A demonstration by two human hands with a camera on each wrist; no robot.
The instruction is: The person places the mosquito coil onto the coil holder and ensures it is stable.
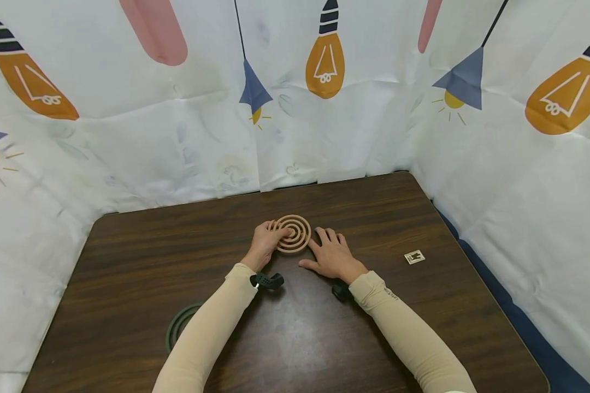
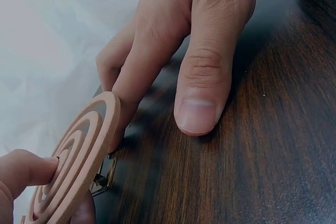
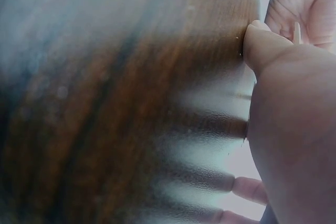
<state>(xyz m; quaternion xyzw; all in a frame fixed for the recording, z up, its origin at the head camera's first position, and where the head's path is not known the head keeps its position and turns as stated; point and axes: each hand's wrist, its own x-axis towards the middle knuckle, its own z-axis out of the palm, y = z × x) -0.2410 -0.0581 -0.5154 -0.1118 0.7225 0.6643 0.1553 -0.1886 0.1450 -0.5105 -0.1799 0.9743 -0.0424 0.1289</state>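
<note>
My left hand (image 1: 265, 240) pinches a tan spiral mosquito coil (image 1: 302, 234) by its left side, thumb on its upper face. In the left wrist view the coil (image 2: 97, 153) is tilted, with a small metal stand (image 2: 105, 178) partly visible beyond its lower edge. Just to its right lies my right hand (image 1: 331, 259), fingers spread and resting on the table. Its index fingertip is right at the coil's rim. Only a thin edge of the coil (image 3: 297, 32) shows in the right wrist view, against the left hand's palm.
A flat metal coil stand (image 1: 414, 257) lies right of my right hand on the brown table (image 1: 324, 338). Green mosquito coils (image 1: 173, 331) are partly hidden behind my left sleeve. White patterned cloth (image 1: 201, 136) hangs around the far and side edges.
</note>
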